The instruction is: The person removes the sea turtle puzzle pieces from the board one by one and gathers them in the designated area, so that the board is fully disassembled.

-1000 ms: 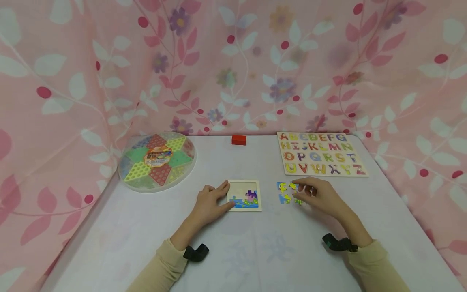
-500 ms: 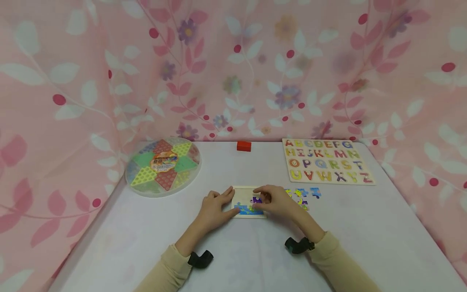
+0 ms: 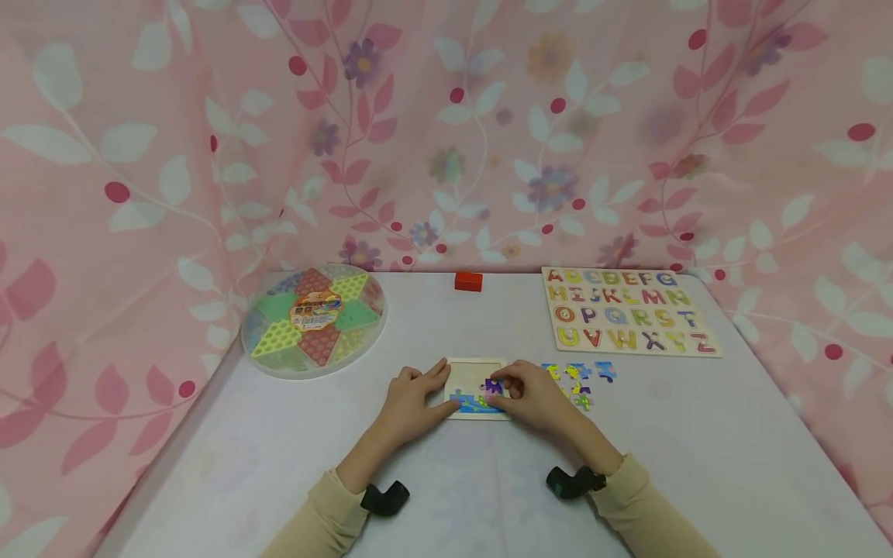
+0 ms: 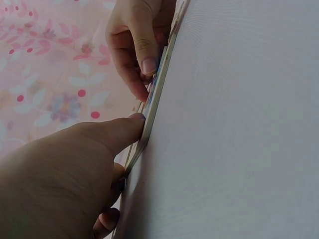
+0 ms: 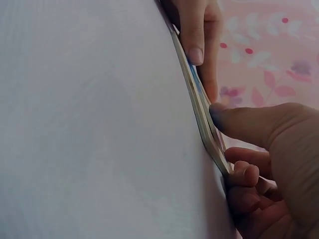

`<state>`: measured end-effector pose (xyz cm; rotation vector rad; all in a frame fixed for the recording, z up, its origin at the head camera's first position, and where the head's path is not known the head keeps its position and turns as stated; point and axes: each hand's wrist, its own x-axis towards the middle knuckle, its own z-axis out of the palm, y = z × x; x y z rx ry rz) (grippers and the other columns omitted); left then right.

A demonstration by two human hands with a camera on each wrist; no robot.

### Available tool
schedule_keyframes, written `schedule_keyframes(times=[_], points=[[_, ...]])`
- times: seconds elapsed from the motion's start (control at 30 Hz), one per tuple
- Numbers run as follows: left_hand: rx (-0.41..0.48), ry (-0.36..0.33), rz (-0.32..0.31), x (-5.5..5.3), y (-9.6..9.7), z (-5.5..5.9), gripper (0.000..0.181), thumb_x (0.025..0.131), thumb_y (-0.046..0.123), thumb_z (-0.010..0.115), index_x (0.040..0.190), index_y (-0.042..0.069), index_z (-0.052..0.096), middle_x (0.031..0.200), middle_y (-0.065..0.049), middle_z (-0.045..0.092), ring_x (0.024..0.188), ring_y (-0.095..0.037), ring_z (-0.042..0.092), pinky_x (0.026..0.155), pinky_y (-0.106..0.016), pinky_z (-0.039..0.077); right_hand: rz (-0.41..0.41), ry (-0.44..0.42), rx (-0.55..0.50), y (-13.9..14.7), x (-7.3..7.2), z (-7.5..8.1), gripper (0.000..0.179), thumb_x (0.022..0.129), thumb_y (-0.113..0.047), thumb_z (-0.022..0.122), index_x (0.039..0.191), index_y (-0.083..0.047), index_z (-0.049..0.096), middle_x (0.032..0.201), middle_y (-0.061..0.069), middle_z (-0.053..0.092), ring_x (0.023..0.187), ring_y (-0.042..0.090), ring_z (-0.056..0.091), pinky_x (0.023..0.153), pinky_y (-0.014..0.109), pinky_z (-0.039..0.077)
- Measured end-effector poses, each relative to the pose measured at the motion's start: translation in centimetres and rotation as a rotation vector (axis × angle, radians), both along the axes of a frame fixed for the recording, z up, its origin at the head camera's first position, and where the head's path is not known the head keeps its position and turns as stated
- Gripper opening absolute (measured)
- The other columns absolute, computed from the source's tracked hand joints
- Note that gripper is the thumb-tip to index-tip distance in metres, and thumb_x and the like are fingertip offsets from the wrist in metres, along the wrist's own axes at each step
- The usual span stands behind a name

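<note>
A small wooden jigsaw puzzle tray lies flat in front of me, its lower part filled with blue pieces and a purple piece at the right. My left hand steadies its left side, thumb on the lower corner and index finger along the upper left edge. My right hand comes over the right edge, with thumb and index finger bent about a jigsaw puzzle piece by the purple one; the fingers largely hide it. In the right wrist view the right thumb bears on the tray's face.
Several loose puzzle pieces lie right of the tray, partly behind the right hand. Farther back are an alphabet board, a red block and a round Chinese checkers set. A floral curtain hangs behind the table.
My right hand has moved left from the loose pieces to the tray, and its fingers have come down by the purple piece. The left hand stays on the tray; the head view has shifted slightly.
</note>
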<state>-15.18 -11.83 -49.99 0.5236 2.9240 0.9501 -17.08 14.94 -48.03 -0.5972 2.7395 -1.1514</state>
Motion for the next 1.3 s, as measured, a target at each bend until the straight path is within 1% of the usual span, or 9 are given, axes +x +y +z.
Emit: schedule_keyframes(times=[0.13, 0.27, 0.37, 0.5, 0.6, 0.73, 0.97, 1.07, 1.3], points=[[0.003, -0.001, -0.005, -0.01, -0.01, 0.05, 0.07, 0.097, 0.045, 0.076, 0.155, 0.013, 0.056, 0.165, 0.002, 0.047, 0.107, -0.023, 0.047, 0.093, -0.047, 0.037, -0.019, -0.053, 0.0, 0.29, -0.16, 0.0, 0.037, 0.088, -0.027, 0.09, 0.119, -0.01, 0.079, 0.088, -0.003, 0.059, 0.078, 0.012, 0.052, 0.068, 0.025, 0.042], [-0.004, 0.002, -0.005, -0.1, -0.01, 0.03, 0.07, 0.096, 0.046, 0.076, 0.155, 0.013, 0.056, 0.165, 0.003, 0.047, 0.109, -0.025, 0.048, 0.094, -0.048, 0.037, -0.029, -0.11, -0.018, 0.46, -0.27, 0.16, 0.037, 0.088, -0.025, 0.089, 0.12, -0.01, 0.078, 0.089, -0.002, 0.058, 0.08, 0.014, 0.052, 0.069, 0.026, 0.042], [-0.013, 0.001, -0.003, -0.16, -0.02, 0.04, 0.07, 0.097, 0.047, 0.075, 0.155, 0.014, 0.055, 0.165, 0.004, 0.046, 0.109, -0.025, 0.048, 0.094, -0.047, 0.037, -0.038, -0.154, -0.045, 0.41, -0.27, 0.32, 0.035, 0.089, -0.021, 0.089, 0.12, -0.01, 0.077, 0.088, 0.0, 0.057, 0.08, 0.014, 0.052, 0.069, 0.025, 0.041], [-0.01, -0.007, 0.001, -0.13, -0.03, 0.22, 0.07, 0.096, 0.046, 0.076, 0.155, 0.014, 0.055, 0.165, 0.004, 0.046, 0.109, -0.025, 0.048, 0.093, -0.047, 0.037, -0.035, -0.18, -0.087, 0.27, -0.3, 0.33, 0.035, 0.089, -0.019, 0.088, 0.119, -0.007, 0.073, 0.088, 0.001, 0.056, 0.078, 0.015, 0.05, 0.067, 0.025, 0.039], [-0.008, -0.009, 0.004, -0.13, 0.0, 0.32, 0.071, 0.096, 0.046, 0.076, 0.155, 0.014, 0.055, 0.165, 0.004, 0.046, 0.108, -0.025, 0.048, 0.093, -0.046, 0.036, -0.029, -0.168, -0.097, 0.25, -0.4, 0.23, 0.035, 0.089, -0.017, 0.088, 0.118, -0.008, 0.072, 0.09, 0.002, 0.056, 0.079, 0.015, 0.051, 0.067, 0.025, 0.04], [-0.013, -0.009, 0.006, -0.17, 0.08, 0.24, 0.071, 0.096, 0.046, 0.076, 0.155, 0.014, 0.055, 0.165, 0.004, 0.046, 0.108, -0.024, 0.048, 0.092, -0.046, 0.036, -0.039, -0.143, -0.08, 0.36, -0.42, 0.15, 0.031, 0.087, -0.018, 0.09, 0.114, -0.012, 0.074, 0.095, 0.002, 0.059, 0.08, 0.015, 0.052, 0.069, 0.025, 0.042], [-0.017, -0.001, 0.001, -0.19, 0.04, -0.04, 0.07, 0.096, 0.047, 0.076, 0.155, 0.014, 0.056, 0.165, 0.005, 0.046, 0.109, -0.025, 0.049, 0.093, -0.047, 0.037, -0.032, -0.098, -0.031, 0.52, -0.42, 0.13, 0.04, 0.087, -0.022, 0.09, 0.122, -0.01, 0.076, 0.103, 0.002, 0.062, 0.08, 0.013, 0.053, 0.071, 0.026, 0.043], [-0.015, 0.006, 0.001, -0.16, 0.01, -0.09, 0.07, 0.096, 0.047, 0.076, 0.154, 0.014, 0.057, 0.164, 0.004, 0.047, 0.108, -0.024, 0.049, 0.092, -0.047, 0.037, -0.021, -0.08, -0.019, 0.53, -0.36, 0.16, 0.038, 0.087, -0.024, 0.09, 0.12, -0.01, 0.077, 0.101, 0.002, 0.06, 0.079, 0.013, 0.053, 0.071, 0.026, 0.042], [-0.012, 0.0, 0.007, -0.06, 0.02, -0.05, 0.07, 0.095, 0.047, 0.077, 0.154, 0.014, 0.057, 0.164, 0.004, 0.047, 0.106, -0.022, 0.047, 0.091, -0.046, 0.037, 0.03, -0.057, -0.076, 0.64, -0.23, 0.15, 0.037, 0.088, -0.019, 0.09, 0.121, -0.014, 0.074, 0.093, -0.001, 0.062, 0.075, 0.013, 0.054, 0.066, 0.024, 0.044]])
